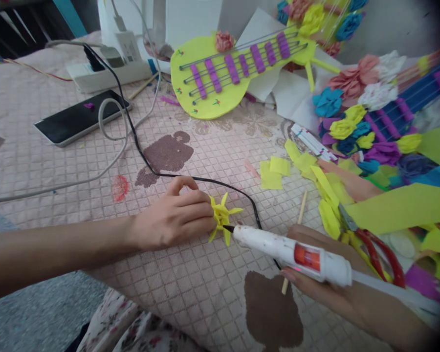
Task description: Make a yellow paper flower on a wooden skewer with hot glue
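Note:
My left hand (176,215) has its fingers pressed together on the left side of a small yellow paper flower (222,213) with narrow pointed petals. In my right hand (315,288) is a white glue gun (264,242) with an orange window; a pale glue stick runs out of its back end. The gun's dark nozzle points left and meets the flower near its middle. A thin wooden stick (303,203) passes behind the gun and shows again below it. My left fingertips are partly hidden behind the flower.
A black cord (205,179) crosses the cloth behind my hands. Red-handled scissors (379,254) lie among yellow paper scraps (275,168) at right. Behind stand a yellow paper guitar (209,100) and paper flowers (355,78). A phone (77,120) and power strip (106,73) are back left.

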Demonstrator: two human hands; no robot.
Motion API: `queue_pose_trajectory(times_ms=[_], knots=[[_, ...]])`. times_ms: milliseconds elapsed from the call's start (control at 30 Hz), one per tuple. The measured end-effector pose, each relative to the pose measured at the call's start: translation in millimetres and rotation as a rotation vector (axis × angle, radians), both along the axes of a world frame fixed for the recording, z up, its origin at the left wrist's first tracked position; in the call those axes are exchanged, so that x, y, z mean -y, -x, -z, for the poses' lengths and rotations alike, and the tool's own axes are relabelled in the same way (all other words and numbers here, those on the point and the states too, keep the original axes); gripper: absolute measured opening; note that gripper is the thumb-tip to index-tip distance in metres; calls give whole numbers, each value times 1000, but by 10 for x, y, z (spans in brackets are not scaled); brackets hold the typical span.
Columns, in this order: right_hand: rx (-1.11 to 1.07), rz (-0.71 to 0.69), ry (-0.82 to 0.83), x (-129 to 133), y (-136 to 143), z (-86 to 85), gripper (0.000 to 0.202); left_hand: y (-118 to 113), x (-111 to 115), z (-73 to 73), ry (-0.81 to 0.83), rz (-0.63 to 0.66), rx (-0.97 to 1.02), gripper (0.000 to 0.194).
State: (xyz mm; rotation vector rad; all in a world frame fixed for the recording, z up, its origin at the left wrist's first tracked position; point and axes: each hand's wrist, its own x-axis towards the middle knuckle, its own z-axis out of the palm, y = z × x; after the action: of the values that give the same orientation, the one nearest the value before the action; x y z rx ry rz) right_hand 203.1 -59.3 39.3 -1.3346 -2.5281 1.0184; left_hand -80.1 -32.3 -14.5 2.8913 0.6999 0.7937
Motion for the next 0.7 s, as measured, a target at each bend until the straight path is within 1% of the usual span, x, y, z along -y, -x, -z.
queue_pose_trajectory(times_ms=[100,233,300,367,467,600,700], knots=[[-45,77,-71,33,-48,45,19,-3,-1,15,43,-30,-10,19],[-37,176,-171,62,-174,124,10,-15,-16,44,95,-65,36,9],[-15,273,-244,33,-236,153,16,-22,-28,66,136,-89,67,7],[-26,396,-313,-55,-275,171,23,-27,-37,85,170,-110,100,8],[-41,537,-367,-323,-289,189,29,-37,-39,90,194,-122,131,12],[-38,672,-505,-877,-271,250,37,-54,-29,64,204,-129,135,16],[-79,718,-606,-1272,-246,365,38,-57,-24,56,199,-139,132,16]])
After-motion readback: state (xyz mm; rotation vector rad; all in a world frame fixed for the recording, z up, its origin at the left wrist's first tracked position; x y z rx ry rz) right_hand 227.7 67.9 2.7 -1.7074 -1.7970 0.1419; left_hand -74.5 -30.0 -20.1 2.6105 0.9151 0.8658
